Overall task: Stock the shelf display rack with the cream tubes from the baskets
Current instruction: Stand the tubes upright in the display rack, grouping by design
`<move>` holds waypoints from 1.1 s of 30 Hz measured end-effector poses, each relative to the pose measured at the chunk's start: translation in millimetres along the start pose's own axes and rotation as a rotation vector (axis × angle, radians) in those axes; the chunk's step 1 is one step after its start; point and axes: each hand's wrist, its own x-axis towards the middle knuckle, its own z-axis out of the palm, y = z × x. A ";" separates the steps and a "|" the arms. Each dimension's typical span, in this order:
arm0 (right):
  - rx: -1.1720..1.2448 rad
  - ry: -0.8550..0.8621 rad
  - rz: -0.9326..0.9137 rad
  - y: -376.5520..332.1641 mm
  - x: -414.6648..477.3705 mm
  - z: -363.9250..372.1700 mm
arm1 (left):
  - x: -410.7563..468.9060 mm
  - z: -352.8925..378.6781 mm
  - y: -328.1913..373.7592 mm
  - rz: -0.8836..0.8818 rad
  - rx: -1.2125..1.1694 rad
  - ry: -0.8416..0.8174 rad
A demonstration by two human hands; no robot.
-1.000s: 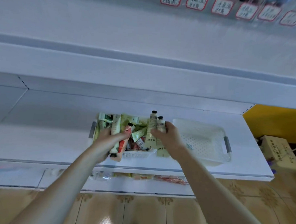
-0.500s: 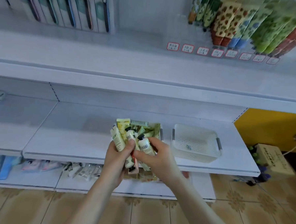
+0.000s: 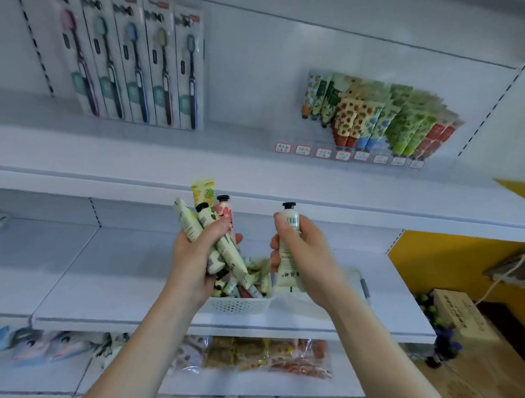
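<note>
My left hand (image 3: 193, 256) grips a bunch of several cream tubes (image 3: 206, 223), caps mostly up, in front of the middle shelf. My right hand (image 3: 301, 255) holds one cream-coloured tube (image 3: 289, 249) upright with its black cap on top. Below both hands a white basket (image 3: 237, 304) with more tubes stands on the middle shelf. A second white basket (image 3: 361, 283) lies mostly hidden behind my right arm. The display rack (image 3: 378, 119) on the upper shelf at the right holds rows of patterned tubes above red-framed price tags (image 3: 342, 155).
Packaged toothbrushes (image 3: 134, 67) hang on the back panel at upper left. The bottom shelf carries bagged goods (image 3: 265, 355). A cardboard box (image 3: 459, 312) sits on the floor by the yellow wall at the right.
Both hands have risen from the basket and moved apart. The right hand now holds a single tube clear of the left hand's bunch. The view has tilted up to the rack.
</note>
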 end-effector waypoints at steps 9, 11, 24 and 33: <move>-0.100 -0.187 -0.036 -35.0 38.2 -67.2 | 37.5 67.7 22.9 0.059 0.009 -0.137; -0.214 -0.116 -0.108 -41.3 54.4 -85.1 | 50.9 84.8 22.5 0.062 0.001 -0.141; -0.284 -0.147 -0.109 -80.1 155.4 -164.7 | 129.8 149.9 15.0 0.120 0.018 -0.089; -0.396 -0.014 -0.235 -82.3 188.2 -170.3 | 152.1 158.6 19.1 0.158 0.021 -0.056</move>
